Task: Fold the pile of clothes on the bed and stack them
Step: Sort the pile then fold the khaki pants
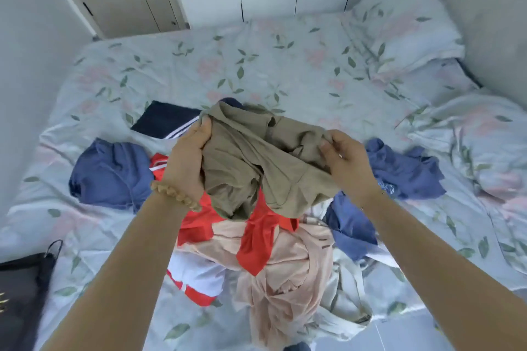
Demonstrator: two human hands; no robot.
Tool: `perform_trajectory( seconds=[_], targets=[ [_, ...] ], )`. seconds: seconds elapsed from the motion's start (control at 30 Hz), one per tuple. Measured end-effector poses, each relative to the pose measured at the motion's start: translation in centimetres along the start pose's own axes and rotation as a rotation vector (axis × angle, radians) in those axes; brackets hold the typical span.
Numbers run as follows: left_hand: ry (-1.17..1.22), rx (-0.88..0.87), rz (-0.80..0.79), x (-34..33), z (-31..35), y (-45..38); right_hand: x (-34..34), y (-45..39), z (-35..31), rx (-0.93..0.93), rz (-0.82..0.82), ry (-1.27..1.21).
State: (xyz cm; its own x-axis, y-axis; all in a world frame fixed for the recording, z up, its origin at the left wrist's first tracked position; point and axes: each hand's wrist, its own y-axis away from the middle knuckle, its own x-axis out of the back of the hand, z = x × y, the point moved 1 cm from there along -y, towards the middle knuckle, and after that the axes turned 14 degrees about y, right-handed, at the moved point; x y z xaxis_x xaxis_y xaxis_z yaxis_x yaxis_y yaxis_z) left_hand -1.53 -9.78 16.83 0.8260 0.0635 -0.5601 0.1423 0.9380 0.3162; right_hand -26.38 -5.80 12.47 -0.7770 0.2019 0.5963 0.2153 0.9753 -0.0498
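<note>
Near edge: unfolded pile (256, 259) on bed (256, 65). Left hand (186, 162) and right hand (345, 162), held apart, each grip a crumpled khaki garment (256, 165) above it. No folded stack visible; task barely begun.

You hold a matt, soft olive cloth garment (251, 162) above a shiny red garment (259, 239) and a smooth floral cotton-like sheet (256, 65).

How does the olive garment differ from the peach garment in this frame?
The olive garment is held off the bed, gripped by the left hand and right hand; the peach garment lies untouched in the pile. Olive is darker, peach paler. Both are crumpled and unfolded.
</note>
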Motion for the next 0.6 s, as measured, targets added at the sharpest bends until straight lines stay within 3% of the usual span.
perform_trajectory(
  seconds=[0.1,0.33,0.6],
  targets=[
    [-0.113,-0.109,-0.029,-1.4,6.1,2.1,2.6,-1.0,-6.8,0.113,0.066,0.023],
    [-0.135,-0.281,-0.188,-4.4,21.5,9.3,8.9,-1.2,-24.7,0.334,0.143,-0.066],
    [-0.228,-0.419,-0.263,-7.7,34.7,16.7,15.4,-0.8,-39.2,0.435,0.023,0.036]
  ],
)
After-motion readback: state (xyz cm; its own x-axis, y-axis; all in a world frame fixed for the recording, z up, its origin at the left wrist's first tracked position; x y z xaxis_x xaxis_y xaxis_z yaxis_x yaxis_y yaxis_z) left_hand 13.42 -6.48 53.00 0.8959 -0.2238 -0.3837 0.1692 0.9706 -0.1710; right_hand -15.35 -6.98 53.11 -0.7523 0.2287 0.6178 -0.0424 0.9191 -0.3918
